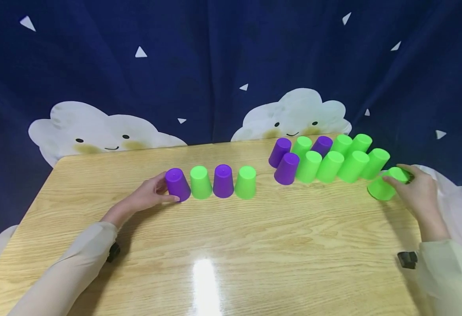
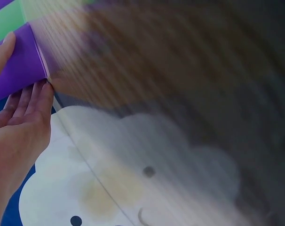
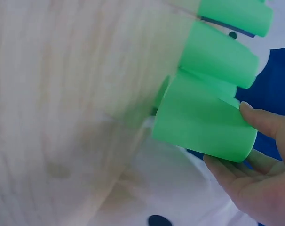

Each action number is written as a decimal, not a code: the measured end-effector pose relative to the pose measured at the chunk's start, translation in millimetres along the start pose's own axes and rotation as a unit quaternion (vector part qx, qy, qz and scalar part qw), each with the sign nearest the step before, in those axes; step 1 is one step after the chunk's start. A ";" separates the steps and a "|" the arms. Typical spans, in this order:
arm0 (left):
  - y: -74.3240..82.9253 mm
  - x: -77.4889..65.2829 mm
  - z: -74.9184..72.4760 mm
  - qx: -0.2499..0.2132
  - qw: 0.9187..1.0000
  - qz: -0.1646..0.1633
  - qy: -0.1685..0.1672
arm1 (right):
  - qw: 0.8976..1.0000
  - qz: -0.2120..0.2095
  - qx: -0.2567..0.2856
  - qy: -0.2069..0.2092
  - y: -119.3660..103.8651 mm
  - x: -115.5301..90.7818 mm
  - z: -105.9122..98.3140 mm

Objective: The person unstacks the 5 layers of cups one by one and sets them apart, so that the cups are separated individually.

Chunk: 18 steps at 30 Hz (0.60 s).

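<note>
My left hand (image 1: 152, 192) grips an upside-down purple cup (image 1: 177, 184) at the left end of a short row, thumb in front and fingers behind. In the left wrist view, the thumb (image 2: 3, 52) lies along this cup's side. Beside it in the row stand a green cup (image 1: 201, 182), another purple cup (image 1: 223, 181) and another green cup (image 1: 245, 182). At the right, my right hand (image 1: 418, 188) holds a tilted green cup (image 3: 203, 117) near its narrow closed end, with the thumb (image 3: 262, 120) on one side and fingers on the other.
Upside-down cups stand in two rows at the back right, with a front purple cup (image 1: 286, 169) and several green ones, such as a front green cup (image 1: 353, 166). A dark blue curtain (image 1: 199, 66) with clouds hangs behind the wooden table (image 1: 294, 245).
</note>
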<state>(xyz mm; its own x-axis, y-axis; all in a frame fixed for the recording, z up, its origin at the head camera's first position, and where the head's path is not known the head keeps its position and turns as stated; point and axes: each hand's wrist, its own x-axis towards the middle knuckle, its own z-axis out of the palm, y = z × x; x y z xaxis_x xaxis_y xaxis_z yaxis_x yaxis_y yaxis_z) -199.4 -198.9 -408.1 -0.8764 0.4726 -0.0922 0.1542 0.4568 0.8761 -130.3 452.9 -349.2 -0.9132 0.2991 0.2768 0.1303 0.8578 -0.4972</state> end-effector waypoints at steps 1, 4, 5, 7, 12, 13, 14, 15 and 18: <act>0.1 -0.4 0.0 -0.002 1.000 -0.002 -0.001 | 1.000 0.002 0.001 0.000 2.5 0.4 1.2; 0.6 -0.8 0.1 -0.003 1.000 -0.001 -0.001 | 1.000 0.010 0.005 0.001 9.7 1.0 3.4; 0.5 -0.6 0.0 -0.003 1.000 0.000 0.000 | 1.000 0.012 0.005 0.001 11.7 1.0 4.3; 0.4 0.3 0.1 -0.003 1.000 0.004 0.000 | 1.000 0.014 0.003 -0.001 15.0 1.1 4.4; 0.1 2.1 0.1 -0.011 1.000 0.010 -0.002 | 1.000 0.011 0.002 0.000 17.2 1.2 4.6; -0.2 2.3 0.0 -0.013 1.000 0.011 -0.002 | 1.000 0.010 0.003 0.001 17.1 1.2 4.7; -0.2 2.3 0.1 -0.013 1.000 0.010 -0.003 | 1.000 0.008 0.001 0.003 16.8 1.2 4.6; -0.2 2.2 0.2 -0.015 1.000 0.010 -0.003 | 1.000 0.006 0.002 0.003 16.7 1.1 4.2; 0.3 1.4 0.3 -0.016 1.000 0.008 -0.005 | 1.000 0.003 0.005 0.013 14.2 1.0 2.2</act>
<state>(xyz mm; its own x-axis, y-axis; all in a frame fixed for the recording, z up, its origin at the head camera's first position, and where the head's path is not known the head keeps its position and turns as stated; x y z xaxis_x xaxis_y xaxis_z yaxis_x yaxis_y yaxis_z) -200.4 -197.8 -408.1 -0.8696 0.4870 -0.0817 0.1537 0.4242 0.8924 -130.2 464.5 -357.8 -0.9018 0.3147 0.2961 0.1308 0.8520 -0.5070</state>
